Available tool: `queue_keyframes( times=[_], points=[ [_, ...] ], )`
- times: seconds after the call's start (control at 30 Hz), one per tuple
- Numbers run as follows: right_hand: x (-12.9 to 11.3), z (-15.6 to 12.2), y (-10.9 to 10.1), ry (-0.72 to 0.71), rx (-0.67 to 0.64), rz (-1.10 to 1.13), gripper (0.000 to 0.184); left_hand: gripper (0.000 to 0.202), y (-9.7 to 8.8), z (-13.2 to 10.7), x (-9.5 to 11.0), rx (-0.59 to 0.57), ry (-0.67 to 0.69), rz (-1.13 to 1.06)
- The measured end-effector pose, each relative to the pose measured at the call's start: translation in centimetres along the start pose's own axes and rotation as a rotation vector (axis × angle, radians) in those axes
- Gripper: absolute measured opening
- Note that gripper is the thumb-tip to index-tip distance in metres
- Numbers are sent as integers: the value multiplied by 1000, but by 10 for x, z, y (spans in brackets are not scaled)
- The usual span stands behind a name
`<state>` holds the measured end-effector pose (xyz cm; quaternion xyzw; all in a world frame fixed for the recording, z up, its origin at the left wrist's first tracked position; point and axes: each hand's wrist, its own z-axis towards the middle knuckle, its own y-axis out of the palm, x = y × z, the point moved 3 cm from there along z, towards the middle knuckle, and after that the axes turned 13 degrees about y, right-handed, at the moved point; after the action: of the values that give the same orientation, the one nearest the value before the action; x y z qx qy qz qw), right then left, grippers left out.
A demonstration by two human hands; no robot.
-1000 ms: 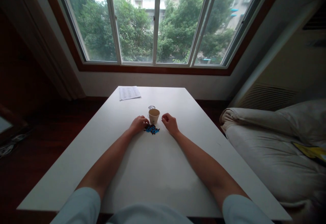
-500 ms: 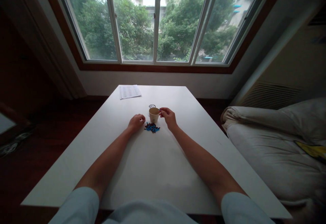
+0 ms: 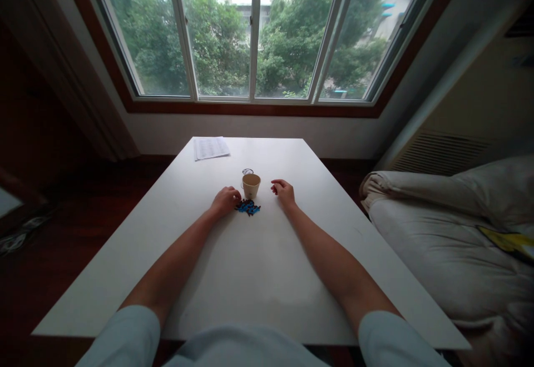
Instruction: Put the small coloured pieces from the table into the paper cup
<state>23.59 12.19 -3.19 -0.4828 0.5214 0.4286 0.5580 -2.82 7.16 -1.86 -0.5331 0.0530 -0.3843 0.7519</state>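
Observation:
A small tan paper cup (image 3: 251, 184) stands upright on the white table (image 3: 250, 267). Just in front of it lies a little heap of blue and black small pieces (image 3: 247, 207). My left hand (image 3: 226, 200) rests on the table at the left edge of the heap, fingers curled and touching it. My right hand (image 3: 283, 193) lies to the right of the cup, a short gap away, fingers loosely curled with nothing visible in them.
A printed sheet of paper (image 3: 211, 148) lies at the table's far left corner. A small dark ring-like object (image 3: 247, 171) sits behind the cup. A pale padded cushion or bedding (image 3: 450, 233) lies right of the table. A wide window (image 3: 254, 33) is beyond.
My right hand was at the cup's rim half a second ago and has drawn back to the right onto the table. My left hand moved back against the heap.

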Motion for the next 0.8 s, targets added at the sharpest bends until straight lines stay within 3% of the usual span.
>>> queue_keyframes(
  times=[0.13, 0.23, 0.47, 0.8],
  points=[
    [3, -5, 7, -75, -48, -101, 31, 13, -3, -1, 0, 54, -8, -20],
    [3, -13, 13, -131, -98, -179, 29, 11, -7, 0, -3, 159, -76, -110],
    [4, -18, 17, -189, -107, -251, 27, 17, -5, 12, 0, 490, -259, -710],
    [2, -20, 17, -218, -105, -286, 28, 28, -11, 23, 26, 589, -367, -1157]
  ],
)
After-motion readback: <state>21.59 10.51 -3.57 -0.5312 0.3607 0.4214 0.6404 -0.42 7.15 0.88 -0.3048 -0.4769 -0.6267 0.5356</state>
